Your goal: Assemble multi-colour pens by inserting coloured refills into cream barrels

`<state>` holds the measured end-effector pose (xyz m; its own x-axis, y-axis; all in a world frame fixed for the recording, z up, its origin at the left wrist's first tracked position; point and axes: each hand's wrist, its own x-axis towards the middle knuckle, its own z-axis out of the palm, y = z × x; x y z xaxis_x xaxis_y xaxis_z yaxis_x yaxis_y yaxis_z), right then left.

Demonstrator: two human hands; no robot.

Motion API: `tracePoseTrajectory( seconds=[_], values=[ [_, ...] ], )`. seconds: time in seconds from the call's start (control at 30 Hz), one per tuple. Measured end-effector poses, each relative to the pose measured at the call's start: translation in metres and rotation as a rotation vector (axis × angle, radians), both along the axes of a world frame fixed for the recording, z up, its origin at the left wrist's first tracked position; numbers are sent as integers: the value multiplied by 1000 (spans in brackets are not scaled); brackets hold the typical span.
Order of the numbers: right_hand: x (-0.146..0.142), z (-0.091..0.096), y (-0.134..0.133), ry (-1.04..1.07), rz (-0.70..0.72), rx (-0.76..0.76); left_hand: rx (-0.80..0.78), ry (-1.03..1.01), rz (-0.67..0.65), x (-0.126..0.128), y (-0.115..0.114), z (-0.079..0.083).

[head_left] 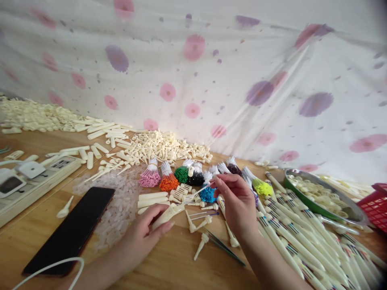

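My left hand (145,231) is closed around a cream plastic pen barrel (168,214), whose open end points right. Above and to the right, my right hand (240,203) pinches a thin white pen refill (201,190), its near end hidden by the fingers. Behind the hands lie bundles of refills with coloured ends, among them pink (150,177), orange (168,179), green (181,174) and blue (207,193). Loose refills (201,215) and small cream stems (201,245) lie between my hands. Dark tweezers (226,249) rest below the right hand.
Assembled multicolour pens (290,229) pile up at right, beside a green-sided bowl (314,202) of cream parts and a red basket (373,207). Leftward are a black phone (71,229), a power strip (57,175) and clear plastic pieces (116,213). Cream parts (169,147) heap along the curtain (193,80).
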<state>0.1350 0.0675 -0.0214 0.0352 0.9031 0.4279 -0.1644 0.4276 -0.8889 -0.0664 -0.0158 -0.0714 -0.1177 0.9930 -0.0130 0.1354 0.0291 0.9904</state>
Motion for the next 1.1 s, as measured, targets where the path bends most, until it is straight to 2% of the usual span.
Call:
tracePoseTrajectory(
  seconds=[0.2,0.3,0.53,0.8,1.1],
  values=[
    [0,4,-18,-178,-92,198,79,1,-39,1,3,1],
    [-2,2,-22,-210,-88,213,80,21,-84,2,3,1],
    [-11,-5,-19,-192,17,40,122,127,-130,1,3,2],
    [-18,-13,-23,-203,103,-32,116,116,-164,2,1,3],
    [-18,-16,-17,-156,88,-148,-22,32,-237,2,2,7]
  ],
)
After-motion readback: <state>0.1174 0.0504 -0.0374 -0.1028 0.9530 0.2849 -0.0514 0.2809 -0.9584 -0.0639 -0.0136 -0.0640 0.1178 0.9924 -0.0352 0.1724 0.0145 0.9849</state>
